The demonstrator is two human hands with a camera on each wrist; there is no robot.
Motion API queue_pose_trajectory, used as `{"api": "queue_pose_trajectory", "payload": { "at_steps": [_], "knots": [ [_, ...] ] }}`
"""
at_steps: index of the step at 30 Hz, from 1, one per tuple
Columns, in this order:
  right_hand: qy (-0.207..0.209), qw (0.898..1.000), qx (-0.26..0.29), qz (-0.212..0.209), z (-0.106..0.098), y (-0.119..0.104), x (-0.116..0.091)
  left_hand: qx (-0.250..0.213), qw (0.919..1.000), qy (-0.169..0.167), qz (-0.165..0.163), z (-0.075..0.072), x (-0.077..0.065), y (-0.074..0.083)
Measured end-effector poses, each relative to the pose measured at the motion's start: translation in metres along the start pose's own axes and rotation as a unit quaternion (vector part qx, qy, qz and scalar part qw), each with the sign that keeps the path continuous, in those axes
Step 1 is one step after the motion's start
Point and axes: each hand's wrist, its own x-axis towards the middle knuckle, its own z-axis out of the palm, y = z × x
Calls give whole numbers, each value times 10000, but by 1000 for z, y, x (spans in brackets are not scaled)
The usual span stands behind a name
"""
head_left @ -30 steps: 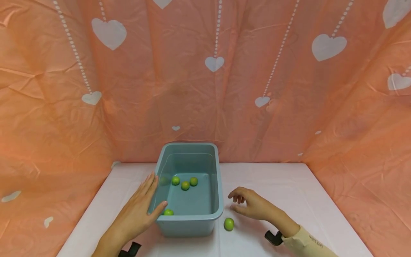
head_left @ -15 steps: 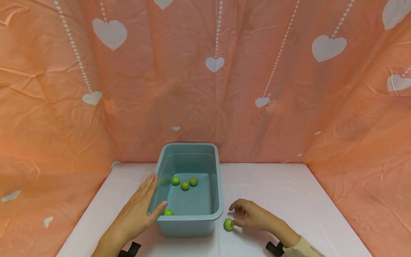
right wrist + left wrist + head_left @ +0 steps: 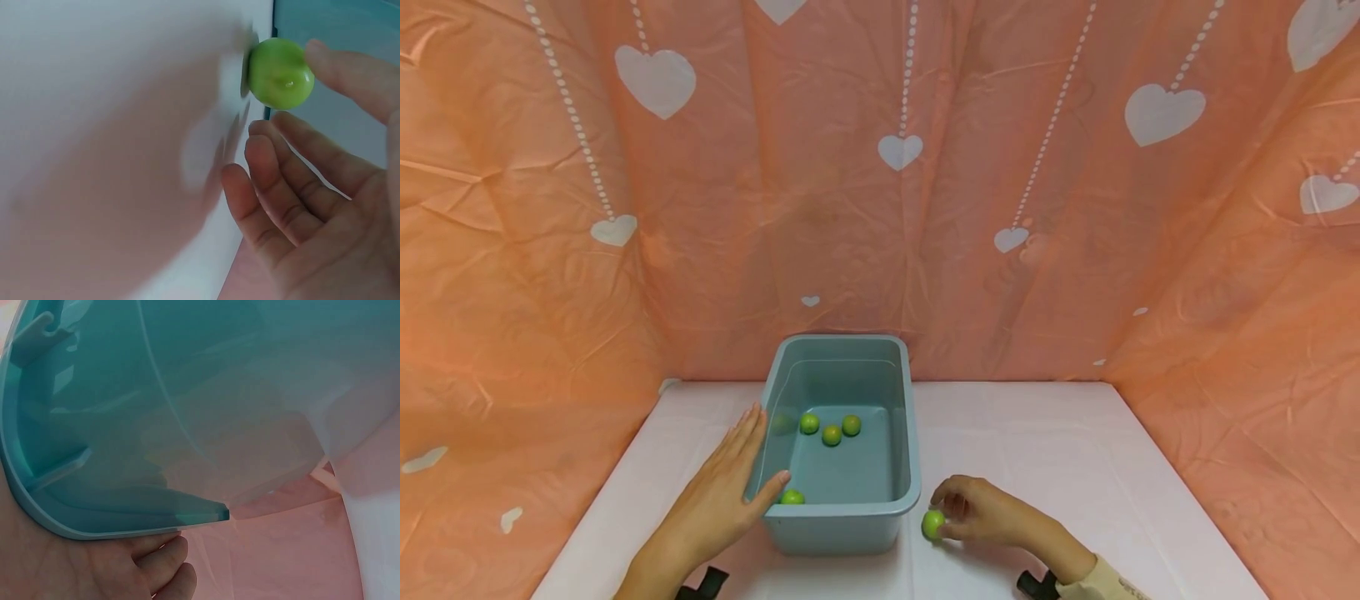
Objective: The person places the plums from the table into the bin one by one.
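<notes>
A green lime (image 3: 933, 525) lies on the table just right of a blue-grey plastic bin (image 3: 835, 533). My right hand (image 3: 981, 512) is low beside this lime, thumb tip at its near side. In the right wrist view the thumb overlaps the edge of the lime (image 3: 281, 74), while the loosely bent fingers (image 3: 259, 156) stand a small gap away from it. My left hand (image 3: 715, 483) rests along the bin's left rim, fingers stretched out and thumb over the front corner. The left wrist view shows its palm and fingers against the outside of the bin (image 3: 125, 534).
Inside the bin, three limes (image 3: 832, 435) sit toward the middle and another lime (image 3: 792, 497) at the near left corner, partly behind the rim. A white table (image 3: 1037, 425) carries the bin. Orange sheeting with white hearts (image 3: 900, 152) hangs at the back and sides.
My right hand has come down and toward me, from above and behind the loose lime to right beside it. The left hand, bin and limes hold their places.
</notes>
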Motion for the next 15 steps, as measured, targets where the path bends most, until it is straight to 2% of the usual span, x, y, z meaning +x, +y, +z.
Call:
{"api": "queue_pose_trajectory", "payload": {
  "at_steps": [15],
  "knots": [
    [-172, 9995, 200, 182, 2, 1, 3, 71, 10000, 33, -1, 1, 0, -1]
  ]
}}
